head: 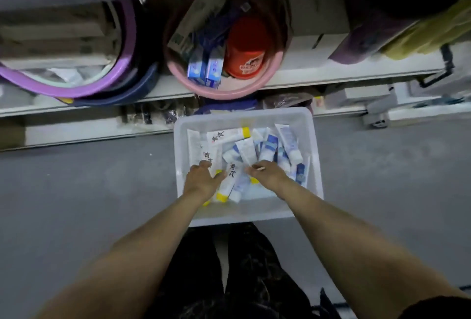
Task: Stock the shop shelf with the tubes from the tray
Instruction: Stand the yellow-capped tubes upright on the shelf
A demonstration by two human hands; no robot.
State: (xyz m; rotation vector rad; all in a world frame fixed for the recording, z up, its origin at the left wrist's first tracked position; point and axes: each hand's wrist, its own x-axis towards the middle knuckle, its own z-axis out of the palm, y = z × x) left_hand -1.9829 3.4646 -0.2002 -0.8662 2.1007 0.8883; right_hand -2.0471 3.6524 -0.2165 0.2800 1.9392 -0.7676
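Observation:
A translucent white tray (244, 115) stands on the grey floor in front of the shelf (331, 74). It holds several loose tubes: white ones with yellow caps (228, 135) on the left and white-and-blue ones (271, 144) on the right. My left hand (202, 178) reaches into the tray's near left part, fingers spread and resting on the tubes, thumb against a white tube with black characters (232, 177). My right hand (269, 173) is in the tray's near middle, its fingers stretched left and touching the tubes.
On the low shelf straight ahead sits a pink basin (224, 90) with blue-and-white boxes (205, 69) and a red tub (246, 51). Stacked purple and blue basins (119, 81) stand to its left. Grey floor lies on both sides of the tray.

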